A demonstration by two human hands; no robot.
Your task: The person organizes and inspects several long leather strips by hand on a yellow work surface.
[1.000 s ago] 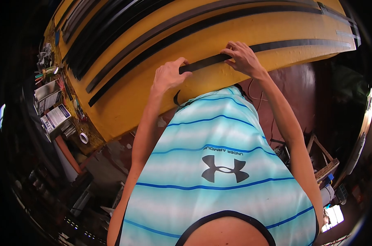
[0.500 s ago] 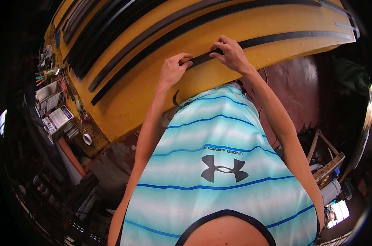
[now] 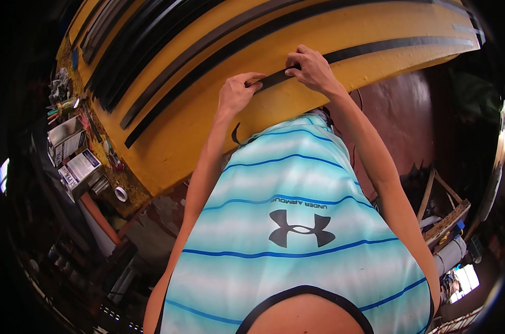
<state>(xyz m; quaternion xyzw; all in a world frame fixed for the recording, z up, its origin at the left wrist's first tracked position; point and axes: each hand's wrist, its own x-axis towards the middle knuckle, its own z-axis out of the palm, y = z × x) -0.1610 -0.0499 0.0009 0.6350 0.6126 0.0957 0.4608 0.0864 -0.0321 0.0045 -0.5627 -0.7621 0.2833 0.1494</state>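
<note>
Head view: both hands, left (image 3: 237, 92), right (image 3: 311, 69), pinch black strip (image 3: 386, 47) end at 12 o'clock on yellow tabletop (image 3: 208, 128); step: laying strip; next needs steady pressing flat.

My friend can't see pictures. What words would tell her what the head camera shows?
Two bare hands, the left hand and the right hand, pinch the near end of a long black strip lying on a yellow table. More black strips lie farther back, and tins sit at the left edge.

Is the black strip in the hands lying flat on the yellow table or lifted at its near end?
Cannot tell for sure. The left hand and right hand pinch the black strip; beyond them it lies flat on the yellow table.
</note>
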